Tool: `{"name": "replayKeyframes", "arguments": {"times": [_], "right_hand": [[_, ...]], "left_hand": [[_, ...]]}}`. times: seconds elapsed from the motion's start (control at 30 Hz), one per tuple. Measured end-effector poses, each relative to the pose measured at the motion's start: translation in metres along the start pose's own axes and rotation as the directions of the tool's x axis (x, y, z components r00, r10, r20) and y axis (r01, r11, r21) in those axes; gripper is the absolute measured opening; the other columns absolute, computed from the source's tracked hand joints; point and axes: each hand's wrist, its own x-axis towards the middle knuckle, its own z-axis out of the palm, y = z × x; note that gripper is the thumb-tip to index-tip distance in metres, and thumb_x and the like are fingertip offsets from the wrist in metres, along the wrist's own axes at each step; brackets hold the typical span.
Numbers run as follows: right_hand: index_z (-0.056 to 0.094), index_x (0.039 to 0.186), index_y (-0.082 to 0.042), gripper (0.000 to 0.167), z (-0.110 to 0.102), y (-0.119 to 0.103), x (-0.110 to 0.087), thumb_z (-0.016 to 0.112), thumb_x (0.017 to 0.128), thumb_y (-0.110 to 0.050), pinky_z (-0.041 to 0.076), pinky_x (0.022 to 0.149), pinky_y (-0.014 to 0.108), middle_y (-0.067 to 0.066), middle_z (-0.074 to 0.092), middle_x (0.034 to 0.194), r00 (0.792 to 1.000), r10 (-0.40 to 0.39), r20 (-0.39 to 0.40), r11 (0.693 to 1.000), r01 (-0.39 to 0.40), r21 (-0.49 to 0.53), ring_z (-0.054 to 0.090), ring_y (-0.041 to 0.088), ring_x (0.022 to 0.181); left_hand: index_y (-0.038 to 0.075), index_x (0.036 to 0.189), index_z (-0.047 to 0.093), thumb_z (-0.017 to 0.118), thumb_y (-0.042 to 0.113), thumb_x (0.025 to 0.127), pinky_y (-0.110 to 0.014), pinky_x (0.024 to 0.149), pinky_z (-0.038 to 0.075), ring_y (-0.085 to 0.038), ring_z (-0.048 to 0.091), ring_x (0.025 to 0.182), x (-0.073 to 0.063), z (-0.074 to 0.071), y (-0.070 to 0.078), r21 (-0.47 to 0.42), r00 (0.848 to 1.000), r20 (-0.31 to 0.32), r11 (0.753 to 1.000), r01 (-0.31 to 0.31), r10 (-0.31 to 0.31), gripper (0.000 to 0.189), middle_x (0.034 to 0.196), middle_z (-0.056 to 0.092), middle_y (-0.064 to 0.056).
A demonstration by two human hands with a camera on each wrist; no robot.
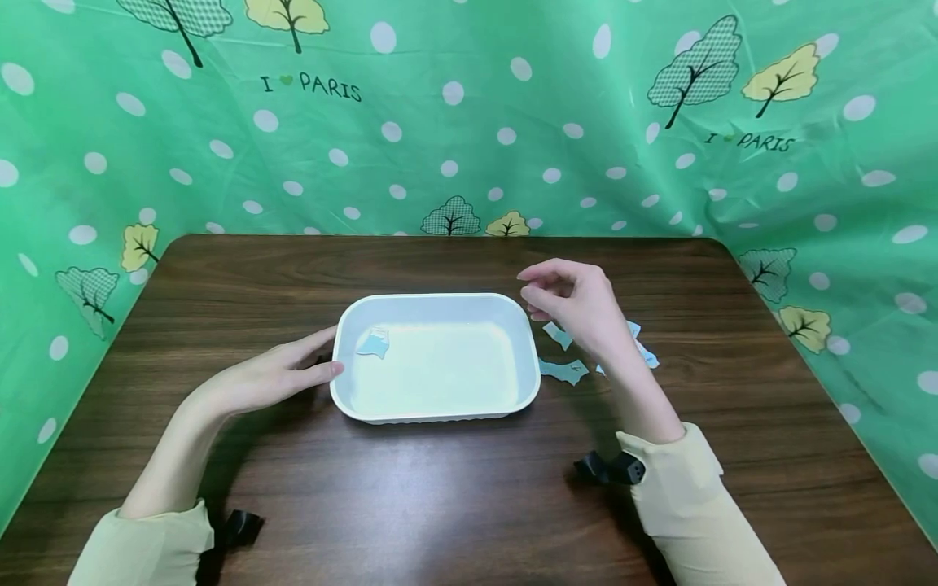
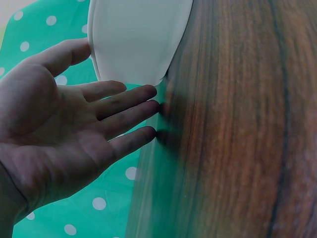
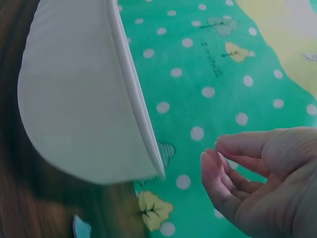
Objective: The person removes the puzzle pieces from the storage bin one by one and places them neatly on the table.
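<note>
A white rectangular tray sits on the table. A torn pale-blue paper scrap lies inside it, towards the left. At the tray's left end is my left hand; its thumb touches the rim, and the fingers extend along the outside in the left wrist view. My right hand hovers past the tray's back right corner. Its fingers are loosely bent, with thumb and fingertips close together; nothing shows between them. Just right of the tray lie several blue paper scraps, partly hidden by my right wrist.
The dark wood table reaches back to a green dotted cloth printed with trees. Black straps hang at both cuffs. In the right wrist view, one scrap shows below the tray.
</note>
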Motion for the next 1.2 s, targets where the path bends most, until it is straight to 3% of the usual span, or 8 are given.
{"name": "replayKeyframes", "arguments": {"times": [0.27,0.53,0.73,0.97,1.2], "right_hand": [[0.075,0.112,-0.009,0.017,0.026,-0.009,0.004,0.071,0.096,-0.008,0.063,0.071,0.031,0.017,0.073,0.096,0.998,-0.042,0.041,0.998,0.043,-0.038,0.070,0.022,0.075],[0.076,0.113,-0.008,0.019,0.045,-0.015,0.003,0.071,0.095,-0.006,0.063,0.072,0.035,0.012,0.075,0.095,0.998,-0.016,0.061,0.998,0.020,-0.062,0.072,0.021,0.073],[0.077,0.110,-0.013,0.017,0.055,-0.020,0.003,0.071,0.094,-0.007,0.061,0.075,0.044,0.009,0.074,0.093,0.997,-0.019,0.073,0.998,0.024,-0.057,0.075,0.031,0.076],[0.077,0.110,-0.012,0.018,0.066,-0.023,0.005,0.070,0.094,-0.007,0.058,0.071,0.036,0.008,0.073,0.092,0.995,-0.011,0.100,0.999,0.016,-0.048,0.075,0.034,0.078],[0.077,0.112,-0.012,0.020,0.075,-0.026,0.009,0.071,0.094,-0.008,0.057,0.070,0.033,0.005,0.072,0.094,0.993,-0.010,0.119,0.997,0.018,-0.069,0.074,0.021,0.073]], "left_hand": [[0.026,0.165,0.024,0.054,0.047,0.106,-0.059,0.117,0.033,-0.032,0.032,0.154,-0.002,0.000,0.001,-0.005,1.000,0.004,1.000,-0.008,0.008,0.069,0.167,0.035,-0.007],[0.027,0.165,0.024,0.055,0.047,0.105,-0.058,0.117,0.034,-0.030,0.035,0.153,-0.001,0.000,0.000,-0.001,1.000,0.003,1.000,-0.013,0.013,0.070,0.165,0.038,-0.006],[0.027,0.165,0.024,0.055,0.046,0.106,-0.057,0.117,0.035,-0.030,0.036,0.152,-0.001,0.000,0.002,0.003,1.000,0.001,1.000,-0.019,0.019,0.069,0.164,0.039,-0.005],[0.028,0.164,0.026,0.055,0.045,0.106,-0.058,0.117,0.034,-0.029,0.036,0.152,-0.001,0.000,0.000,-0.007,1.000,0.004,0.999,-0.031,0.031,0.067,0.164,0.040,-0.004],[0.026,0.164,0.025,0.055,0.046,0.106,-0.060,0.118,0.032,-0.032,0.032,0.154,-0.001,-0.001,0.000,-0.008,1.000,0.003,1.000,-0.023,0.023,0.068,0.166,0.037,-0.006]]}}
